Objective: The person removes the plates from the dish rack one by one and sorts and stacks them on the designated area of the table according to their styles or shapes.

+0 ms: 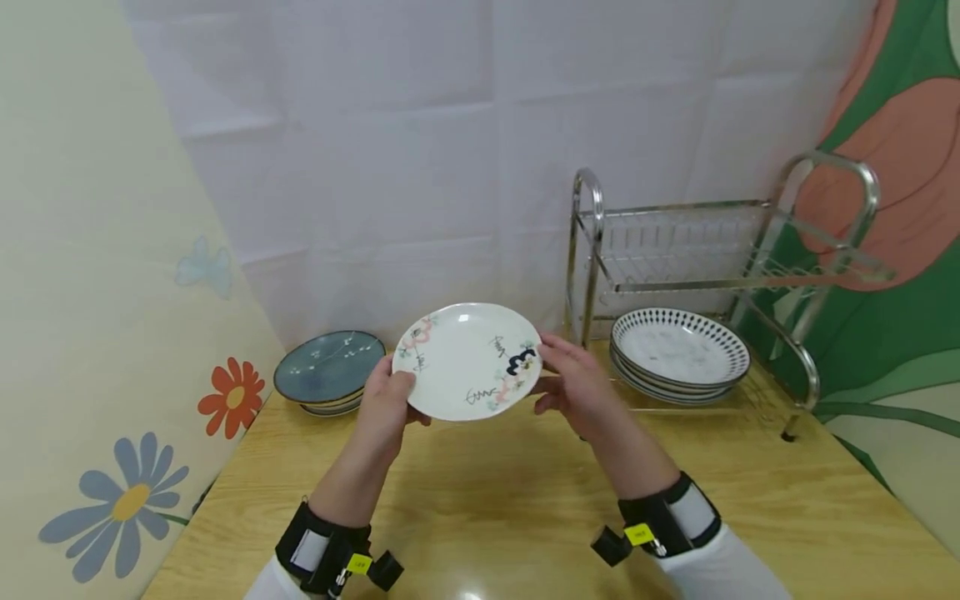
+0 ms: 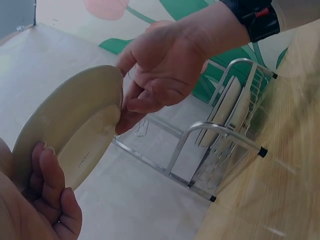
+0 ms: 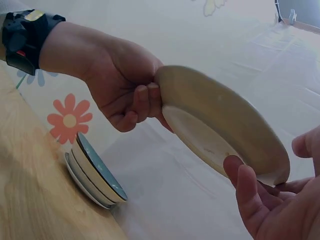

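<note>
A white plate (image 1: 453, 354) with pink, dark blue and green flower designs is held above the table, its face toward the head camera. My left hand (image 1: 386, 402) grips its left rim, thumb on the upper face and fingers beneath. At the opposite rim, my right hand (image 1: 583, 390) holds the plate between thumb and fingers. Both wrist views show the plain underside (image 2: 85, 115), with fingers curled below it. In the right wrist view, my left hand (image 3: 122, 80) has its lower fingers bent near the rim.
On the left of the wooden table (image 1: 480, 500) stands a stack of plates topped by a blue-grey one (image 1: 330, 367). A two-tier metal dish rack (image 1: 693, 286) stands on the right. Its lower level holds several stacked plates (image 1: 678, 350) with dark-patterned rims. White sheeting (image 1: 390, 125) hangs behind.
</note>
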A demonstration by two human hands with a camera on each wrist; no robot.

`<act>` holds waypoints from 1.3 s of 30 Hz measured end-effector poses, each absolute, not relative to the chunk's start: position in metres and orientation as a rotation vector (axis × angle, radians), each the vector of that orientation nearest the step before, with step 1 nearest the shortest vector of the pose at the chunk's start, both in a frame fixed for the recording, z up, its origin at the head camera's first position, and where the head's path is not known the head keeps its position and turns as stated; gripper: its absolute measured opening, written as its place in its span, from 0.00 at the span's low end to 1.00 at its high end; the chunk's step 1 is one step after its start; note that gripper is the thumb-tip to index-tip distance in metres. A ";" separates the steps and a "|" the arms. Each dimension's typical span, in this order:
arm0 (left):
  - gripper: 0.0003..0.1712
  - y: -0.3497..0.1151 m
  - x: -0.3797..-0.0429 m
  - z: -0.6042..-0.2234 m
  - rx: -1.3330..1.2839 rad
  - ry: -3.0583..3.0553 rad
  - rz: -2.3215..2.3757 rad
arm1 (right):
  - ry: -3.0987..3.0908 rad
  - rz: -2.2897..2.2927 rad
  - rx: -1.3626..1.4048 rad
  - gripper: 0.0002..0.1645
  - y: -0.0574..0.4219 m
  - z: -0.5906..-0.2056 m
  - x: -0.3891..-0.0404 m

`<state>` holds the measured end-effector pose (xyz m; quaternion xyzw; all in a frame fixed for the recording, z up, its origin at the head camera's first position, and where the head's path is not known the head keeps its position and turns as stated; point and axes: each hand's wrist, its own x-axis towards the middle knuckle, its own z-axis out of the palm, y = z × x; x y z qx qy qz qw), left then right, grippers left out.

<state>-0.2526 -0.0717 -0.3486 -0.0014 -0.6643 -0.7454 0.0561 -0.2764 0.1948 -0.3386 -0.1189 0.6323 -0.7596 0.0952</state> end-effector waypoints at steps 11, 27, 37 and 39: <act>0.23 -0.111 -0.277 -0.324 0.177 -2.000 -2.138 | 1.667 -2.029 -0.718 0.38 0.172 -0.348 -0.260; 0.15 -0.218 -0.319 -0.338 0.580 -1.903 -1.949 | 1.714 -1.836 -0.758 0.36 0.150 -0.363 -0.252; 0.17 -0.254 -0.333 -0.372 0.731 -1.944 -1.853 | 1.720 -1.812 -0.712 0.36 0.146 -0.372 -0.252; 0.17 -0.257 -0.334 -0.377 0.731 -1.979 -1.825 | 1.719 -1.813 -0.701 0.35 0.146 -0.373 -0.252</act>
